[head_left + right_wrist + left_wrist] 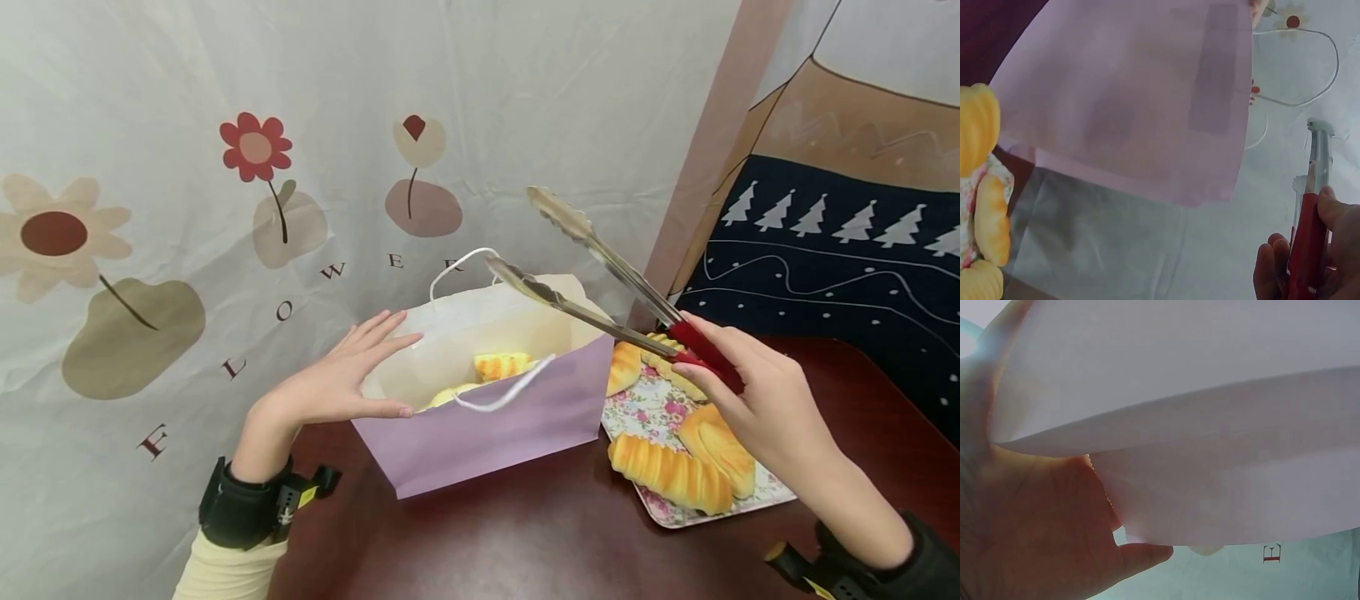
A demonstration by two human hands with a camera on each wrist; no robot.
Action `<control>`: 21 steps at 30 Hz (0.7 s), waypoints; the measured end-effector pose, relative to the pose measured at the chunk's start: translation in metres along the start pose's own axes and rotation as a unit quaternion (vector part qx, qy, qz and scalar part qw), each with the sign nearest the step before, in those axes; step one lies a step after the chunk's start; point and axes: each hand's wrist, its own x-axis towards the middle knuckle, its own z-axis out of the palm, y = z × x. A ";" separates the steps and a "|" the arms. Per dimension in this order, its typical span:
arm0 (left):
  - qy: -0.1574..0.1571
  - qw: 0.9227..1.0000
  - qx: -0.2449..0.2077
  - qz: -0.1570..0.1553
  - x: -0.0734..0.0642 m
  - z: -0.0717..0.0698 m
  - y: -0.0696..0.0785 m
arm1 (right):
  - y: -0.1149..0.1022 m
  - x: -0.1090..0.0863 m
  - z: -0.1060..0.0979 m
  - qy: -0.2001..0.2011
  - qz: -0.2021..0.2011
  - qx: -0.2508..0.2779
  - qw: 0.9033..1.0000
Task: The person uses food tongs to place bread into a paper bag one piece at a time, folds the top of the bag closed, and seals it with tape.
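Observation:
A lilac paper bag (495, 442) with white cord handles stands with its mouth open on the table. Pieces of bread (501, 366) lie inside it. My left hand (337, 379) rests against the bag's left rim, fingers stretched and thumb along the near edge; the left wrist view shows the palm (1041, 519) at the bag's side. My right hand (772, 392) grips metal tongs (626, 275) by their red handles (1307, 250). Those tongs are spread above the bag's right side, and nothing sits between their tips.
To the bag's right lies a floral tray (652, 417) holding several bread pieces, among them a ridged roll (670, 473). The dark red table (510, 542) runs beneath. Behind hangs a pale flower-printed curtain (525, 108), with a dark tree-patterned cloth (840, 258) at the right.

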 end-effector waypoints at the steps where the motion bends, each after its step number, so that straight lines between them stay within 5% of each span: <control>1: 0.000 1.000 0.001 -0.001 0.000 0.000 0.000 | 0.003 -0.001 -0.001 0.000 0.007 -0.002 1.000; 10: 0.002 1.000 0.001 0.001 -0.001 -0.001 0.002 | 0.033 -0.012 -0.008 0.004 0.066 -0.032 0.997; 21: 0.004 1.000 0.004 -0.003 -0.001 0.002 0.002 | 0.057 -0.021 -0.010 0.012 0.093 -0.069 0.993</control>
